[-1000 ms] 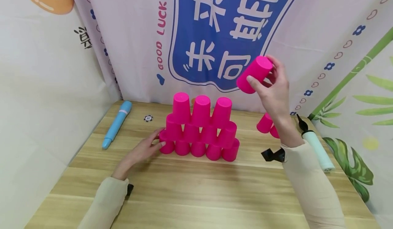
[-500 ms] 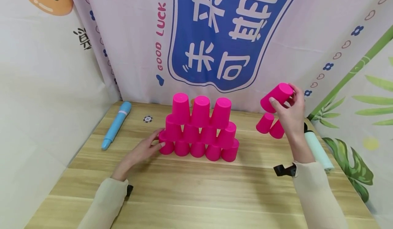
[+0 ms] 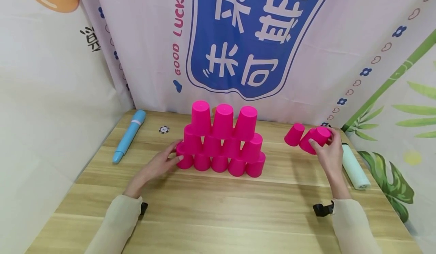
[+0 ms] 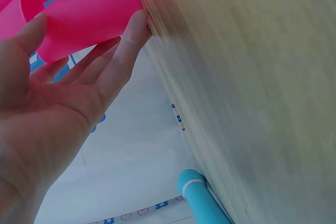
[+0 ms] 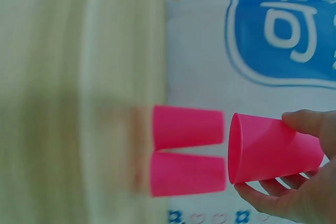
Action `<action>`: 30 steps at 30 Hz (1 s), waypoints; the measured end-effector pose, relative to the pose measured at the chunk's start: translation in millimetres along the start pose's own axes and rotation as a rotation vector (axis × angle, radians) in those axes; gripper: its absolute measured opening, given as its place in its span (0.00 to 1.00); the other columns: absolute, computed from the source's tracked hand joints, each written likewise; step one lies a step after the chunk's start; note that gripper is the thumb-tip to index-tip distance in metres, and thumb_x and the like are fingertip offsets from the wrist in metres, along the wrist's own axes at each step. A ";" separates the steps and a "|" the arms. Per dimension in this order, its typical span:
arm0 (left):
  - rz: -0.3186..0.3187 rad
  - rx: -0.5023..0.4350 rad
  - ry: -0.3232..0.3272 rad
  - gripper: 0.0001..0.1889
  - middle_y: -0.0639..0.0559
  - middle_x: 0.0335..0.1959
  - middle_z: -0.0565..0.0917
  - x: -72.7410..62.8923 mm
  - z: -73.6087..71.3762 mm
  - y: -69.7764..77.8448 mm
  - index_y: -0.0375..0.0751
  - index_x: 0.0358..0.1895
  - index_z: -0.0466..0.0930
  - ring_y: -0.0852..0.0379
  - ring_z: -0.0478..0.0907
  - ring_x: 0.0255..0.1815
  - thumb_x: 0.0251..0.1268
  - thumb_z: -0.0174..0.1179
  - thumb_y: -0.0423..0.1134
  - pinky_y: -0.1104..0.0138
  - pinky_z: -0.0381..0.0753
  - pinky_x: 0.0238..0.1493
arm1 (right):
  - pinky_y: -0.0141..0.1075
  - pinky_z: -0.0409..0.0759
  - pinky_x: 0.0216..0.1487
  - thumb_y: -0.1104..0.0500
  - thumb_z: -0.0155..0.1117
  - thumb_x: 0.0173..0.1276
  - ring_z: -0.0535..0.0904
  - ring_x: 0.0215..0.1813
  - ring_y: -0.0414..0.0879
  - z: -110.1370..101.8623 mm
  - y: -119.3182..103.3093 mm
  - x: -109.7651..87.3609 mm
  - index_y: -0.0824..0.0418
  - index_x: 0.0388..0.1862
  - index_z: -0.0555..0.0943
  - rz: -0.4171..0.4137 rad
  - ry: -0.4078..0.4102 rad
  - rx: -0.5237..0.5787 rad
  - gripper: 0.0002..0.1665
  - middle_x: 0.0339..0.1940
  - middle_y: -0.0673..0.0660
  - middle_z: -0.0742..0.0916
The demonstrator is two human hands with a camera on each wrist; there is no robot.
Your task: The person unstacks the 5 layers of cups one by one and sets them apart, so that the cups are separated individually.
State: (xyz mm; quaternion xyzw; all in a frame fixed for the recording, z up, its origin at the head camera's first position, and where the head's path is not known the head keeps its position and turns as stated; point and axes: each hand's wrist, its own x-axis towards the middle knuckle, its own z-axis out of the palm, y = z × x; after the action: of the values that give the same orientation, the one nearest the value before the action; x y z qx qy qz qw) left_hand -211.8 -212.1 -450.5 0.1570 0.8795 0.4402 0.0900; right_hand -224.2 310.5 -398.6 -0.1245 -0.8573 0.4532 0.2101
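Pink cups stand upside down in a three-row stack [image 3: 219, 148] on the table, three of them in the top row. My left hand [image 3: 158, 167] rests beside the bottom-left cup [image 4: 92, 17], relaxed fingers and thumb touching it on either side. At the right, my right hand [image 3: 330, 153] grips another upside-down pink cup [image 5: 275, 150] between thumb and fingers. Its mouth is just over two standing pink cups [image 5: 189, 126], partly covering the right one in the head view. Whether the held cup touches them I cannot tell.
A light blue pen-shaped tube [image 3: 129, 136] and a round chip [image 3: 164, 130] lie left of the stack. Behind my right hand lies a pale green hand pump [image 3: 355, 169]. A printed curtain [image 3: 150, 57] hangs along the table's back edge.
My right hand has carried its cup right and down, from beside the top of the stack to the two separate cups. My left hand has stayed at the bottom-left cup.
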 end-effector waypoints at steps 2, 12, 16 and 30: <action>0.001 0.000 0.002 0.35 0.29 0.66 0.67 -0.2 -0.5 0.8 0.48 0.77 0.48 0.40 0.80 0.48 0.73 0.53 0.48 0.57 0.84 0.39 | 0.55 0.75 0.59 0.57 0.65 0.66 0.69 0.63 0.57 0.1 9.8 1.2 0.60 0.73 0.55 0.013 -0.003 -0.009 0.42 0.67 0.63 0.71; -0.007 -0.001 0.003 0.34 0.30 0.66 0.67 -0.7 -1.0 1.4 0.50 0.76 0.48 0.40 0.80 0.47 0.73 0.53 0.47 0.56 0.84 0.38 | 0.53 0.71 0.63 0.59 0.65 0.66 0.70 0.63 0.60 3.3 45.9 9.5 0.63 0.73 0.54 0.075 -0.032 -0.048 0.43 0.67 0.68 0.70; -0.006 0.002 0.003 0.34 0.30 0.66 0.67 -0.7 -0.2 1.7 0.49 0.77 0.48 0.40 0.79 0.50 0.73 0.53 0.46 0.56 0.84 0.39 | 0.52 0.70 0.65 0.60 0.64 0.66 0.69 0.65 0.62 4.6 54.5 12.3 0.64 0.73 0.52 0.098 -0.047 -0.053 0.43 0.67 0.70 0.69; 0.002 0.029 0.012 0.35 0.31 0.66 0.67 -0.9 -0.2 -0.8 0.48 0.76 0.48 0.36 0.75 0.56 0.72 0.53 0.49 0.56 0.84 0.43 | 0.53 0.70 0.64 0.64 0.64 0.64 0.70 0.63 0.65 7.3 69.5 18.0 0.68 0.71 0.52 0.103 -0.054 -0.087 0.42 0.64 0.74 0.71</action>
State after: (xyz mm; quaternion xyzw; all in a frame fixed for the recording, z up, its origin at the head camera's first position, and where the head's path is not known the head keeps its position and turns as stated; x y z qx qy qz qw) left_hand -211.1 -213.0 -451.0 0.1565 0.8861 0.4286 0.0819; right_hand -241.9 351.3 -455.4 -0.1655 -0.8739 0.4289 0.1578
